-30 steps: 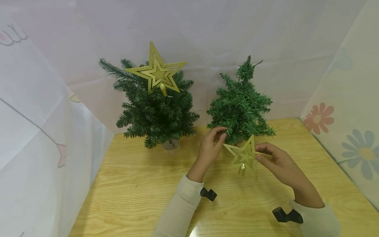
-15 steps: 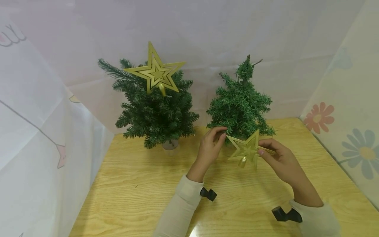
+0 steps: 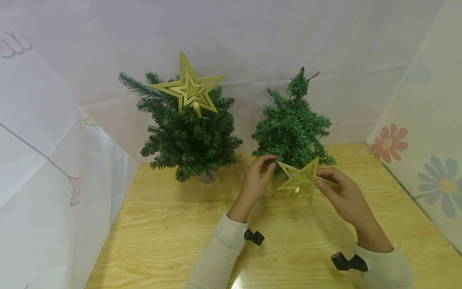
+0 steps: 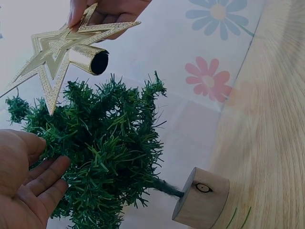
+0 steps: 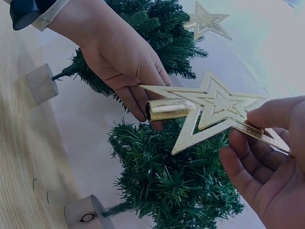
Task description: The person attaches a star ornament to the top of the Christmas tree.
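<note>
My right hand (image 3: 343, 196) pinches one point of a gold star tree topper (image 5: 221, 107) between thumb and fingers. The star is held tilted in front of the right-hand artificial Christmas tree (image 3: 292, 128), overlapping its lower branches in the head view. A hollow gold tube (image 4: 86, 59) sticks out from the star's base. My left hand (image 3: 254, 182) is beside the same tree with bent, relaxed fingers and nothing in them; the star's left point lies close to its thumb tip. This tree's tip bears no ornament.
A fuller, darker tree (image 3: 191, 136) stands on the left with another gold star (image 3: 191, 90) at its top. Both trees are on round wooden bases, like this one (image 4: 200, 198), on the wooden table (image 3: 173, 237). Printed cloth (image 3: 249, 36) hangs behind and at both sides.
My right hand has raised the star slightly, shifted it a little to the right and tilted it back. The left hand has stayed in place.
</note>
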`<state>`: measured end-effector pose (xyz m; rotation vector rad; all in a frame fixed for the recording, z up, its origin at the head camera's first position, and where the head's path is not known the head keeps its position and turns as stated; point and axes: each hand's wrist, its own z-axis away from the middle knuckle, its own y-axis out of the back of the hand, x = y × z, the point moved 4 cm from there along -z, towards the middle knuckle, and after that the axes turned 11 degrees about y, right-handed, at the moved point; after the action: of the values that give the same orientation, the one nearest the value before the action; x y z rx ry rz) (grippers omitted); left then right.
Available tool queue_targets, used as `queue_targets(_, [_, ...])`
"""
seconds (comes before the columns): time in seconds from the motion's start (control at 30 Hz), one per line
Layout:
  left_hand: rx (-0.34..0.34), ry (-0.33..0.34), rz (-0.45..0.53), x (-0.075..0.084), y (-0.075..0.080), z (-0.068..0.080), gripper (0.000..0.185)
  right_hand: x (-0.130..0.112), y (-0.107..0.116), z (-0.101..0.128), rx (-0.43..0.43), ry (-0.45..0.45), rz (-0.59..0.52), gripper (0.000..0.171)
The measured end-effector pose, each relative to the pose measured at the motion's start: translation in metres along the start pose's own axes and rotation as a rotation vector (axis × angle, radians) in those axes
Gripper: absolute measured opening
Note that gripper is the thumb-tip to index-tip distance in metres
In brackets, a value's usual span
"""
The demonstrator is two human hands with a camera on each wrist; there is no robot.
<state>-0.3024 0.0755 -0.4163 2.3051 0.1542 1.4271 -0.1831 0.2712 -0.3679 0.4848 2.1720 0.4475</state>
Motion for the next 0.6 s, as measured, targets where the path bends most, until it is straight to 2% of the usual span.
queue_targets(0.13, [-0.002,0.008,-0.006,-0.001,0.0,0.0,0.028,-0.007,-0.001,-0.001,0.008,0.014,-0.004,0.023])
queue_targets(0.37, [0.005,0.004,0.001,-0.002,0.0,0.0,0.028,0.01,-0.004,0.0,0.025,0.02,-0.006,0.026])
queue_targets(0.6, [0.004,-0.007,-0.024,0.0,-0.001,-0.001,0.029,0.012,-0.009,-0.001,0.022,-0.006,-0.009,0.024])
